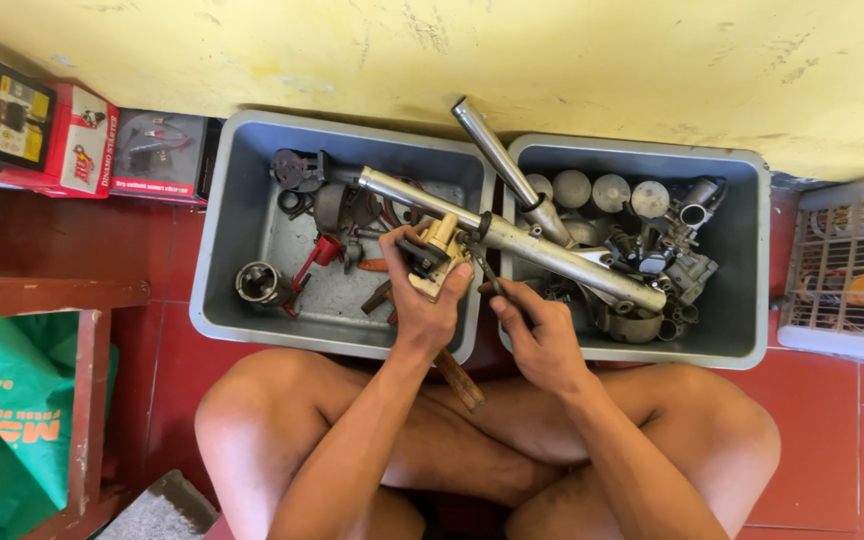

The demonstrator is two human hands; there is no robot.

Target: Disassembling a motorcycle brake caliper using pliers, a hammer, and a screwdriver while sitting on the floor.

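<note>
My left hand (422, 300) grips a small tan and black mechanical part (437, 255), held up over the near edge of the left grey tub (222, 240). My right hand (537, 330) holds a thin tool (487, 272) whose tip points at that part. A wooden-handled tool (460, 380) lies on my crossed legs below the hands.
Two grey tubs sit against a yellow wall; the right tub (752, 250) holds metal engine parts, and long metal tubes (522, 240) lie across both. Red boxes (72, 140) stand at the left, a wooden frame with a green bag (12, 420) below, a white crate (852, 270) at the right.
</note>
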